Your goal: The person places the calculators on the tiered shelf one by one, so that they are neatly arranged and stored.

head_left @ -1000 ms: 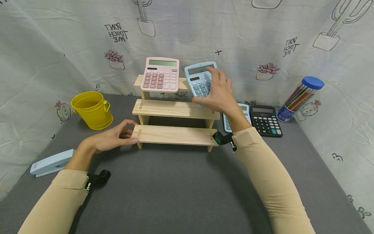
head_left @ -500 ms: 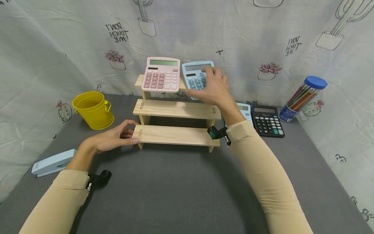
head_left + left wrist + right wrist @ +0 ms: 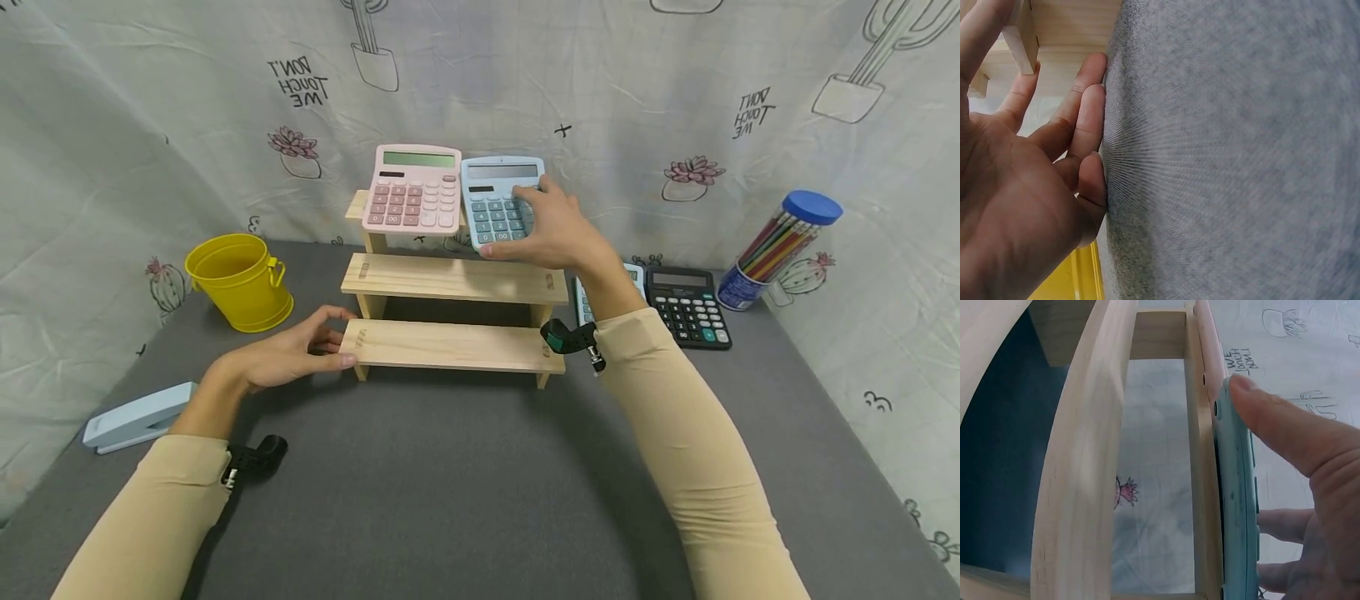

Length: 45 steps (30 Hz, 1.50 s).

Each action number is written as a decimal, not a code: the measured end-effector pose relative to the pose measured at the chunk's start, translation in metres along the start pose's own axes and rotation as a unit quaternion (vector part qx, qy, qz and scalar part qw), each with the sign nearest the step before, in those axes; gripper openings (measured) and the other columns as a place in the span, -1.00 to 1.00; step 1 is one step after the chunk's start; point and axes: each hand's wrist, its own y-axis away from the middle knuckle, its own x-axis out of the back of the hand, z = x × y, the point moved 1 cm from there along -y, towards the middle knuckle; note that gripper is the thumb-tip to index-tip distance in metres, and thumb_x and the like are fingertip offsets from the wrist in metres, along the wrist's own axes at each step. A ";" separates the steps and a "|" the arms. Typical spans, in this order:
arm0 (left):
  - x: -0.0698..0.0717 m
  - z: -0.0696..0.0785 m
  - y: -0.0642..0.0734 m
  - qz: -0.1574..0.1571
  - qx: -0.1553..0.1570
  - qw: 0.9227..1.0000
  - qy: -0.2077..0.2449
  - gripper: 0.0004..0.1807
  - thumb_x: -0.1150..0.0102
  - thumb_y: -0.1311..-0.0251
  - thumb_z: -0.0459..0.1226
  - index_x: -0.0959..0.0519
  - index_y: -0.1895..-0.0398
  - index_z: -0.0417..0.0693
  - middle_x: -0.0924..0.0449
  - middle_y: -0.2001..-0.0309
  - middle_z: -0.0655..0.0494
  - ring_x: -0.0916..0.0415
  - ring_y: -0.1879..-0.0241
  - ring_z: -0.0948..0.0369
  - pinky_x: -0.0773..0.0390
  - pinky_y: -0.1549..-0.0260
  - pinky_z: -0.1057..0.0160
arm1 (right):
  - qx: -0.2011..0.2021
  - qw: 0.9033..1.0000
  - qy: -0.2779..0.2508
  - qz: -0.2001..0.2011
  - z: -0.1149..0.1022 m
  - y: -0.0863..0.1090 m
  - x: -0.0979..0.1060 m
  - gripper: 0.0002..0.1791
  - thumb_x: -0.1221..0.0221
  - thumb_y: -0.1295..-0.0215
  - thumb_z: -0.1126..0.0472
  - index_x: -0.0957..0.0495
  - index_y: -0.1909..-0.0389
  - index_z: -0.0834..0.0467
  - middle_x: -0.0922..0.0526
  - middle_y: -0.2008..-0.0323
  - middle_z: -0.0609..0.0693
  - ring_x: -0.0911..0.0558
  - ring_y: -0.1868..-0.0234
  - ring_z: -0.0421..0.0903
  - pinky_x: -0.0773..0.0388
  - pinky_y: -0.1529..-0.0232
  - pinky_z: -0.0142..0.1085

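Observation:
The three-step wooden shelf (image 3: 453, 344) stands on the grey table. My left hand (image 3: 279, 357) holds the left end of its lowest step, thumb at the front corner and forefinger behind. In the left wrist view, a fingertip (image 3: 1036, 67) meets the end of a wooden leg, and the other fingers lie along the grey cloth. A light-blue calculator (image 3: 495, 200) leans upright on the top step, right of a pink calculator (image 3: 412, 190). My right hand (image 3: 558, 225) grips it, thumb at the bottom edge and fingers over the keys' right side. The right wrist view shows both calculators side by side.
Right of the shelf lie another light-blue calculator (image 3: 585, 302), partly behind my right arm, and a black calculator (image 3: 688, 310). A tub of coloured pencils (image 3: 776, 250) stands farther right. On the left are a yellow bucket (image 3: 238, 283) and a pale-blue stapler (image 3: 138, 417).
My right hand has shifted the light-blue calculator left, up against the pink one, and its tilt has straightened. The left hand keeps its place at the shelf.

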 end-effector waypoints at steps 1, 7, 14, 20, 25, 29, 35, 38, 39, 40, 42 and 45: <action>0.000 0.000 0.000 -0.001 -0.001 1.000 0.000 -0.24 -0.27 -0.39 -0.03 -0.02 -0.46 0.16 -0.37 -0.38 -0.27 -0.28 -0.40 -0.18 -0.38 -0.20 -0.09 | -0.001 1.000 0.000 0.004 0.000 0.000 0.000 0.23 -0.40 -0.08 -0.39 -0.05 -0.64 0.04 0.18 -0.65 0.20 0.09 -0.60 0.35 -0.06 -0.46 0.31; -0.002 0.001 -0.001 -0.002 0.001 1.000 -0.001 -0.24 -0.27 -0.40 -0.02 -0.02 -0.46 0.16 -0.40 -0.37 -0.24 -0.29 -0.39 -0.16 -0.39 -0.17 -0.05 | -0.009 0.999 0.010 0.035 0.000 -0.006 -0.006 0.19 -0.34 -0.10 -0.46 -0.10 -0.62 0.03 0.17 -0.65 0.20 0.12 -0.61 0.38 -0.03 -0.48 0.29; -0.003 0.002 -0.005 -0.006 0.002 1.000 -0.002 -0.23 -0.26 -0.40 0.00 -0.02 -0.47 0.18 -0.38 -0.38 -0.24 -0.28 -0.39 -0.17 -0.40 -0.11 0.00 | -0.023 0.999 0.008 0.030 -0.002 -0.008 -0.006 0.18 -0.31 -0.14 -0.45 -0.05 -0.64 0.03 0.26 -0.66 0.21 0.17 -0.60 0.42 -0.02 -0.47 0.32; -0.003 0.001 -0.006 -0.004 0.011 1.000 -0.002 -0.23 -0.27 -0.39 0.01 -0.02 -0.46 0.19 -0.38 -0.39 -0.23 -0.28 -0.40 -0.16 -0.40 -0.11 0.01 | -0.032 0.999 -0.008 0.016 -0.002 -0.008 -0.006 0.16 -0.30 -0.17 -0.41 -0.02 -0.65 0.03 0.32 -0.66 0.18 0.24 -0.60 0.43 -0.01 -0.46 0.34; -0.002 0.002 -0.005 -0.004 0.006 1.000 -0.003 -0.23 -0.26 -0.40 0.00 -0.01 -0.46 0.18 -0.39 -0.37 -0.23 -0.28 -0.39 -0.16 -0.39 -0.14 -0.02 | -0.030 0.999 -0.014 0.033 -0.003 -0.009 -0.008 0.15 -0.31 -0.16 -0.41 -0.06 -0.64 0.02 0.31 -0.66 0.18 0.22 -0.60 0.43 -0.02 -0.46 0.34; -0.001 0.002 -0.004 -0.003 0.009 1.000 -0.004 -0.24 -0.26 -0.40 0.00 -0.01 -0.46 0.17 -0.39 -0.37 -0.24 -0.27 -0.40 -0.17 -0.38 -0.14 -0.03 | -0.025 0.999 -0.023 0.039 -0.004 -0.009 -0.009 0.15 -0.31 -0.17 -0.41 -0.06 -0.64 0.02 0.32 -0.66 0.16 0.23 -0.59 0.46 0.01 -0.46 0.35; 0.000 0.003 -0.002 -0.003 0.007 1.000 -0.005 -0.23 -0.25 -0.40 0.00 0.00 -0.46 0.17 -0.38 -0.39 -0.24 -0.25 -0.41 -0.18 -0.37 -0.19 -0.08 | -0.024 0.998 -0.031 0.040 -0.004 -0.009 -0.010 0.15 -0.30 -0.19 -0.41 -0.02 -0.65 0.01 0.38 -0.66 0.14 0.28 -0.59 0.46 0.05 -0.47 0.36; 0.000 0.003 -0.001 0.000 0.004 1.000 -0.006 -0.24 -0.26 -0.40 -0.01 -0.01 -0.45 0.17 -0.39 -0.38 -0.24 -0.26 -0.41 -0.18 -0.37 -0.20 -0.09 | -0.022 0.998 -0.032 0.042 -0.005 -0.008 -0.012 0.14 -0.30 -0.19 -0.41 -0.02 -0.65 0.00 0.38 -0.66 0.14 0.25 -0.61 0.40 0.00 -0.46 0.34; 0.000 0.002 -0.001 0.001 0.005 1.000 -0.006 -0.24 -0.26 -0.40 -0.01 -0.01 -0.45 0.17 -0.39 -0.37 -0.24 -0.27 -0.40 -0.18 -0.37 -0.20 -0.09 | -0.021 0.998 -0.033 0.042 -0.005 -0.008 -0.013 0.14 -0.29 -0.19 -0.41 -0.02 -0.65 0.00 0.38 -0.66 0.14 0.25 -0.61 0.38 -0.01 -0.46 0.34; 0.000 0.002 0.000 0.001 0.005 1.000 -0.006 -0.24 -0.26 -0.40 -0.01 -0.02 -0.45 0.16 -0.39 -0.37 -0.24 -0.27 -0.40 -0.17 -0.37 -0.19 -0.09 | -0.021 0.998 -0.033 0.042 -0.005 -0.008 -0.013 0.14 -0.29 -0.20 -0.41 -0.02 -0.65 -0.01 0.38 -0.66 0.13 0.24 -0.61 0.36 -0.02 -0.46 0.34; 0.000 0.002 0.000 0.002 0.006 1.000 -0.005 -0.24 -0.27 -0.40 -0.02 -0.02 -0.45 0.16 -0.39 -0.37 -0.24 -0.27 -0.40 -0.17 -0.38 -0.19 -0.08 | -0.019 0.998 -0.034 0.043 -0.005 -0.008 -0.014 0.14 -0.29 -0.20 -0.41 -0.02 -0.65 -0.01 0.37 -0.66 0.13 0.23 -0.62 0.32 -0.05 -0.46 0.32; -0.001 0.003 0.000 0.002 0.007 1.000 -0.004 -0.23 -0.27 -0.40 -0.01 -0.01 -0.46 0.18 -0.38 -0.39 -0.24 -0.26 -0.41 -0.17 -0.38 -0.18 -0.07 | -0.019 0.998 -0.035 0.044 -0.003 -0.007 -0.015 0.13 -0.29 -0.20 -0.40 -0.01 -0.65 -0.02 0.37 -0.66 0.13 0.23 -0.62 0.32 -0.04 -0.46 0.32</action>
